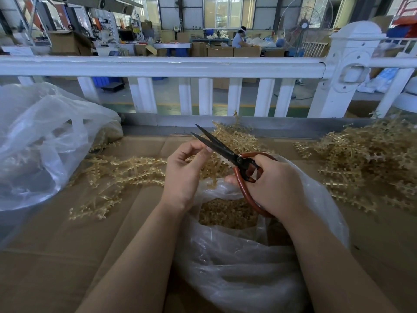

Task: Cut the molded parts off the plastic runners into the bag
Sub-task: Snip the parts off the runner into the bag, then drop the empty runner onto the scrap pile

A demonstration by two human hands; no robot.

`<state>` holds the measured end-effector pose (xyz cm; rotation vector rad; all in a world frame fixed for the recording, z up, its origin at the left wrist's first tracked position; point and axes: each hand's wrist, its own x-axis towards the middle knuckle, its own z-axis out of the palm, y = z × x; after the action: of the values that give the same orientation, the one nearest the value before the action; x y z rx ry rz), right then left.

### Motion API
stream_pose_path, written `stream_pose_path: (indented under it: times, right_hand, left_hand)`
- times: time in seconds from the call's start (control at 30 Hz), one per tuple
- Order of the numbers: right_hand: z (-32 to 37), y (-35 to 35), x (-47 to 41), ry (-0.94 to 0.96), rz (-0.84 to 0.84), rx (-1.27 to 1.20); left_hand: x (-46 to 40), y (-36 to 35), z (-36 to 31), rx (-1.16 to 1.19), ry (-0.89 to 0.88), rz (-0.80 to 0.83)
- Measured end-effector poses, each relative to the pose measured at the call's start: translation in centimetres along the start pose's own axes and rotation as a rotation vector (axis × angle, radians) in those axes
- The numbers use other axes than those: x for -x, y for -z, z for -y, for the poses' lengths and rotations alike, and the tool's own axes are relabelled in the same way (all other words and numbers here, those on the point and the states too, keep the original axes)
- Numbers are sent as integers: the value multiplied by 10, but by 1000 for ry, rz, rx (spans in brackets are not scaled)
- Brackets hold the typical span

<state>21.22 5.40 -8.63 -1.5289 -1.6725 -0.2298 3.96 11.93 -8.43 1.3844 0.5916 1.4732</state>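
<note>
My right hand (274,186) grips the red handles of black-bladed scissors (222,149); the blades are parted and point up-left. My left hand (185,170) is curled beside the lower blade, fingertips and thumb close together; whether they pinch a piece I cannot tell. Both hands hover over a clear plastic bag (237,263), which holds a heap of small tan cut parts (228,214). Tan plastic runners (126,170) lie spread on the cardboard to the left and behind the hands.
A big pile of runners (370,163) lies at the right. A large crumpled clear bag (42,141) stands at the left. Brown cardboard (56,256) covers the work surface. A white fence rail (158,66) runs along the far edge.
</note>
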Motion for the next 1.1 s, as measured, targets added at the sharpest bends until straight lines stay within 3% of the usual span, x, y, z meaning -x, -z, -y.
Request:
stream_pose_path:
  times: [0.3,0.67,0.9,1.1]
  right_hand:
    - [1,-3,0,-108,75,-18]
    - [2,-7,-4,-273,214,-355]
    - [6,4,-10,-445,135,-764]
    - [10,17,-11,-486,149,-916]
  left_hand:
    - [3,-2,-3,-152,72,-19]
    - [7,-8,-6,-313,-44,121]
    - [8,-5,-12,-194,208,-2]
    - [8,-3,-11,-198,293,238]
